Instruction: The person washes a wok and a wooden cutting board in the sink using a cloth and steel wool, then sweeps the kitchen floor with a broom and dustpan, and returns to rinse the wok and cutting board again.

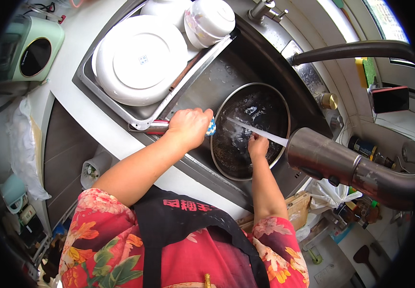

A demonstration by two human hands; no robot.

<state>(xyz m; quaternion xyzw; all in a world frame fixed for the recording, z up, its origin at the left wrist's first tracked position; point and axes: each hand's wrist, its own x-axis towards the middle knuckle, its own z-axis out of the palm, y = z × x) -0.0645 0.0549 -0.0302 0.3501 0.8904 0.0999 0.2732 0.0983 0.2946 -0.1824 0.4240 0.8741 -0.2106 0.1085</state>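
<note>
A dark frying pan (236,158) with a pale metal rim lies tilted in the steel sink (218,77). My left hand (190,126) is closed around its handle (156,127), which has red edging and a blue and white checked wrapping near the pan. My right hand (258,145) is down inside the pan, fingers bent against its wet surface; whether they hold something small is hidden. A stream of water runs from the faucet's spray head (322,153) into the pan, passing just above my right fingers.
A metal tray (143,124) with upturned white plates (141,61), bowls (209,21) and brown chopsticks (187,70) spans the sink's left part. The thick faucet pipe (351,50) arches along the right. A yellow-green sponge (366,72) and a phone (390,99) are beyond the sink.
</note>
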